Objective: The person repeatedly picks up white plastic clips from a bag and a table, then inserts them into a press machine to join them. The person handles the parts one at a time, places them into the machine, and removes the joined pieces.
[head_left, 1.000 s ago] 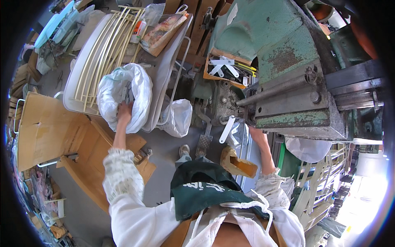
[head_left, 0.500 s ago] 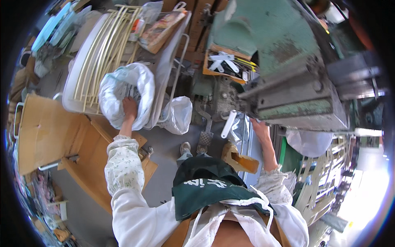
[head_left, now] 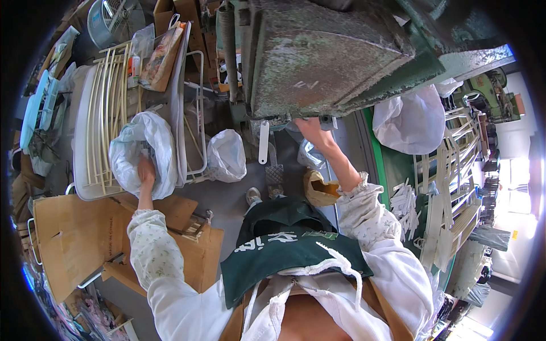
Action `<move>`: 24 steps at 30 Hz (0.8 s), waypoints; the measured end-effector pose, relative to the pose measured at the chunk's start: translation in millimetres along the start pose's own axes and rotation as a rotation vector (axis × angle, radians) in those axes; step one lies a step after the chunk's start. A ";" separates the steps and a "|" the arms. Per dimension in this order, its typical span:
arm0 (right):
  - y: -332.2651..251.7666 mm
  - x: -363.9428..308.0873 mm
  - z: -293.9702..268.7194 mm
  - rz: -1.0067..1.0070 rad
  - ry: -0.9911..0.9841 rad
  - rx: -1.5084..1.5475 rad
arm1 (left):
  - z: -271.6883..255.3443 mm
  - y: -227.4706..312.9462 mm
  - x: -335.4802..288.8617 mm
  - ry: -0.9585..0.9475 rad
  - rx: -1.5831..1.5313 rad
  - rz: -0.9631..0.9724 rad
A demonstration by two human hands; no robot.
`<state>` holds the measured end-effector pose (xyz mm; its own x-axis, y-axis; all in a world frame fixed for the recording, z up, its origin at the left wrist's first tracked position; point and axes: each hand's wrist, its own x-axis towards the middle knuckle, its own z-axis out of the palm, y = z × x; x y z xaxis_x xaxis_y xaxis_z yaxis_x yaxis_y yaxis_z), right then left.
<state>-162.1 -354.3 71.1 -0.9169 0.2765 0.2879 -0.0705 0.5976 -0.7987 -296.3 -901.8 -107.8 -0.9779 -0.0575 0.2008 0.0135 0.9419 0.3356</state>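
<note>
My left hand (head_left: 146,171) reaches down into a white plastic bag (head_left: 172,153) with its rim rolled outward. The fingers look drawn together at some small grey pieces inside, and what they hold is too small to make out. My right hand (head_left: 314,134) is raised to the lower edge of a large worn green machine (head_left: 318,68). Its fingertips are partly hidden by that edge, so their grip does not show. Left of this hand, a white flat strip (head_left: 264,143) with a hole near its end hangs down from the machine.
A second white bag (head_left: 226,156) stands beside a rack with pale curved rods (head_left: 105,113). Opened cardboard (head_left: 79,238) lies at the left. A foot pedal (head_left: 274,177) and a yellow-brown container (head_left: 319,190) are below the machine. Stacked pale strips (head_left: 449,187) fill the right side.
The whole view has swung, so the machine, bags and strip sit farther left. My left hand is still inside the bag, and my right hand stays at the machine's lower edge.
</note>
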 end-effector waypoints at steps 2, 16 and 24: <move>-26.9 -4.0 -3.5 0.536 -0.213 0.341 | -3.3 24.4 7.0 0.218 -0.196 -0.163; -81.2 -4.0 11.6 0.489 -0.230 0.516 | -133.2 239.2 -69.3 -0.321 -1.669 -0.517; -70.4 5.0 -1.9 0.280 -0.392 0.449 | -148.4 350.2 -136.1 -0.315 -1.865 -0.485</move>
<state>-160.9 -393.6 129.8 -0.9935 0.0309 -0.1093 0.1127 0.1475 -0.9826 -127.6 -613.2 119.0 -0.9596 0.0889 -0.2669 -0.2633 -0.6178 0.7409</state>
